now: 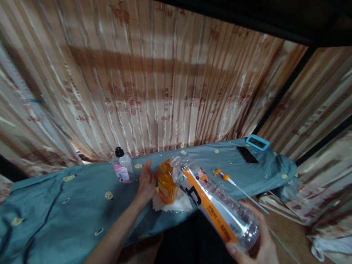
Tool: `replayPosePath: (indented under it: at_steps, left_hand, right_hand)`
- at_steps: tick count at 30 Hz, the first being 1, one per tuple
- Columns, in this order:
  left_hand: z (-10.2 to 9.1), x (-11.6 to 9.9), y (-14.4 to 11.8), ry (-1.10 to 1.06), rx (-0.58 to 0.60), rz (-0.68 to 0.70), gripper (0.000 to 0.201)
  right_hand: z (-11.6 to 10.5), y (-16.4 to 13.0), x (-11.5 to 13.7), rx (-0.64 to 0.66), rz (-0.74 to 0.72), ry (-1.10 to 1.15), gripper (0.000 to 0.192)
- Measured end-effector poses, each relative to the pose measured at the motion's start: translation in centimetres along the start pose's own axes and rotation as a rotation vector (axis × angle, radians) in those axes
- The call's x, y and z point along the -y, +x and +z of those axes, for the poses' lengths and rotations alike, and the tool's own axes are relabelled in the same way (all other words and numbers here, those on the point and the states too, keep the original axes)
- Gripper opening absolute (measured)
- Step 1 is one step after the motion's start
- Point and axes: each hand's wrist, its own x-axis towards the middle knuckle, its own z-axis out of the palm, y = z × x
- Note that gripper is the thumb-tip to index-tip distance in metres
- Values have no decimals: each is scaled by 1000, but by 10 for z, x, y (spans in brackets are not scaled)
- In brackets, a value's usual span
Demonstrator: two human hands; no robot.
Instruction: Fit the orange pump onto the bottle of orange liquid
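Observation:
My right hand (257,247) grips the base end of a large clear plastic bottle (218,205) with an orange label. The bottle is tilted, its mouth down to the left at the top of an amber-orange bottle (166,184). That smaller bottle stands on a white cloth (180,204). Against its left side rests my left hand (146,184), steadying it; some fingers are hidden behind it. Whether liquid is flowing between the two bottles cannot be made out. An orange-and-white pump head (225,176) with a long thin tube lies to the right.
A clear bottle with a black cap and pink label (123,168) stands left of my left hand. A dark phone (247,155) and a blue-framed device (257,142) lie at the right. Teal patterned fabric (86,198) covers the surface; curtains (154,73) hang behind.

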Motion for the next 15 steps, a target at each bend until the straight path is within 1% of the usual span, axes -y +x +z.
replayPosePath:
  at_steps: [3, 6, 9, 11, 13, 15]
  left_hand:
    - [-5, -25, 6, -169, -20, -3, 56]
    - [-11, -44, 0, -229, 14, 85, 56]
    - [-14, -55, -10, -210, 36, 185, 55]
    - [-14, -60, -13, -188, 38, 233, 60]
    - [-12, -64, -10, -173, 37, 249, 68]
    - [-10, -69, -4, -167, 40, 230, 70]
  right_hand:
    - [1, 0, 1, 3, 6, -11, 78]
    - [1, 0, -1, 2, -11, -26, 76]
    - [2, -1, -3, -4, -19, -25, 77]
    - [3, -1, -4, -7, -24, -28, 78]
    - [3, -2, -3, -14, -31, -39, 78]
    - [4, -3, -2, -17, -31, -53, 78]
